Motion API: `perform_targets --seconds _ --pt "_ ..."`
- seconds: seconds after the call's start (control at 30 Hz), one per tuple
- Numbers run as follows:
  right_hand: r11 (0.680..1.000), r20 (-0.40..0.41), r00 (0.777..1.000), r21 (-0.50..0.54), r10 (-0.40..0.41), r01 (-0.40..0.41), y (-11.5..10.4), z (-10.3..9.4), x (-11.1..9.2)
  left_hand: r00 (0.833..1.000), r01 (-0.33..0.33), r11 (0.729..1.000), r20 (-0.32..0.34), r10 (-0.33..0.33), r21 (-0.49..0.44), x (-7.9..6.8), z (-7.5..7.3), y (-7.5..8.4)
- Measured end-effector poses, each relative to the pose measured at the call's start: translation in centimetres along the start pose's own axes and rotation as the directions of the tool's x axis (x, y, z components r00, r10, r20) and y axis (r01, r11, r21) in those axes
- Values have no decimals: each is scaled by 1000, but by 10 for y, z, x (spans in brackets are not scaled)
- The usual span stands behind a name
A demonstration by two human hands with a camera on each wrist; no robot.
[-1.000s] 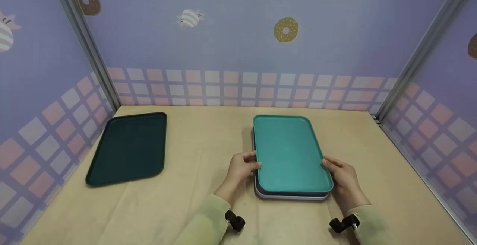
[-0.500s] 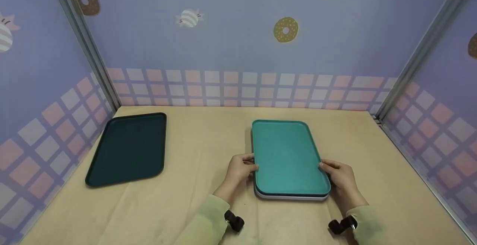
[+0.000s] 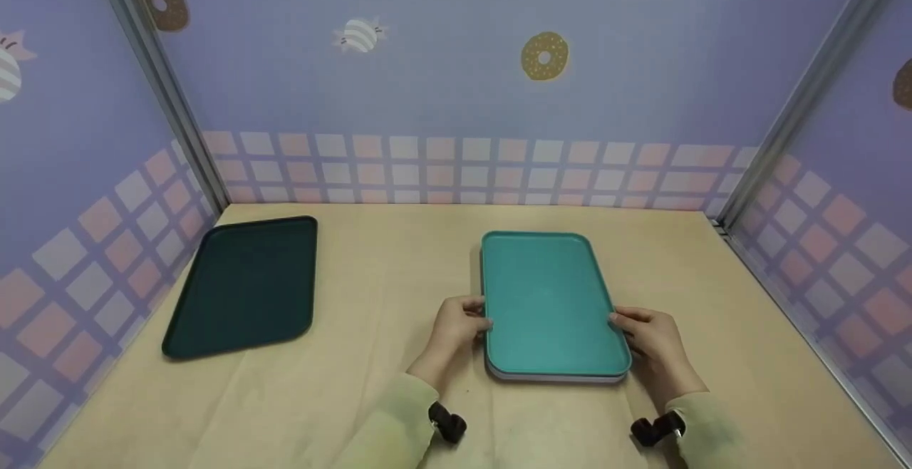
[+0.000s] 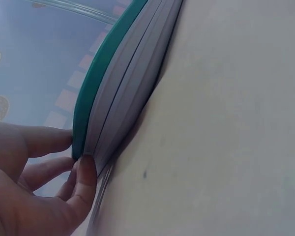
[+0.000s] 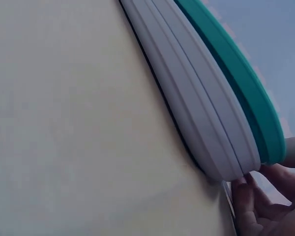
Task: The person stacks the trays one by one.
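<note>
A teal rectangular tray (image 3: 548, 298) lies on top of a stack of pale lavender trays (image 3: 556, 379), their edges nearly lined up. At its left side my left hand (image 3: 452, 326) holds the rim, thumb over the edge and fingers along the side. My right hand (image 3: 652, 337) pinches the opposite rim in the same way. In the left wrist view, fingertips (image 4: 87, 164) touch the pale trays below the teal rim (image 4: 91, 93). The right wrist view shows the teal rim (image 5: 255, 108) above the stacked pale rims (image 5: 201, 108), with fingers close to both.
A dark green tray (image 3: 246, 287) lies flat at the table's left. The table (image 3: 399, 262) has a cream cover with creases. Patterned purple walls (image 3: 442, 84) enclose the back and both sides, with metal posts at the corners.
The teal tray has come down and slightly toward me onto the stack, covering the dark edge seen beneath it earlier. Both hands moved with it and keep their hold.
</note>
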State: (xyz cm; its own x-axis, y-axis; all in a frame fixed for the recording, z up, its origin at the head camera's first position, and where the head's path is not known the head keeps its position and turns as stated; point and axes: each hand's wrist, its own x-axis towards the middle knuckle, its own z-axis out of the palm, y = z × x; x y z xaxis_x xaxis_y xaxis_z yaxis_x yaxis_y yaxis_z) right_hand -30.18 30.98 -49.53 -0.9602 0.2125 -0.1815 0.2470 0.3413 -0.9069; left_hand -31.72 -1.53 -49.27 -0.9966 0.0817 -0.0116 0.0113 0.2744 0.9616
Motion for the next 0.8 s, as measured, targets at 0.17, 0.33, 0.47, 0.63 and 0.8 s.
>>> perform_targets --seconds 0.17,0.33,0.47,0.63,0.8 --pt "994 42 998 102 37 -42 2 -1 4 1000 18 1000 4 -18 15 0 1 1" --pt "971 86 996 235 32 -51 6 1 6 1000 29 999 5 -29 29 0 2 2" --pt "953 112 994 298 15 -48 9 2 8 999 36 999 5 -37 38 0 2 2" --pt "945 134 991 320 18 -60 10 1 9 999 47 999 7 -48 27 1 2 2" --pt "944 147 989 325 14 -62 10 0 10 999 51 999 13 -51 4 2 1 2"
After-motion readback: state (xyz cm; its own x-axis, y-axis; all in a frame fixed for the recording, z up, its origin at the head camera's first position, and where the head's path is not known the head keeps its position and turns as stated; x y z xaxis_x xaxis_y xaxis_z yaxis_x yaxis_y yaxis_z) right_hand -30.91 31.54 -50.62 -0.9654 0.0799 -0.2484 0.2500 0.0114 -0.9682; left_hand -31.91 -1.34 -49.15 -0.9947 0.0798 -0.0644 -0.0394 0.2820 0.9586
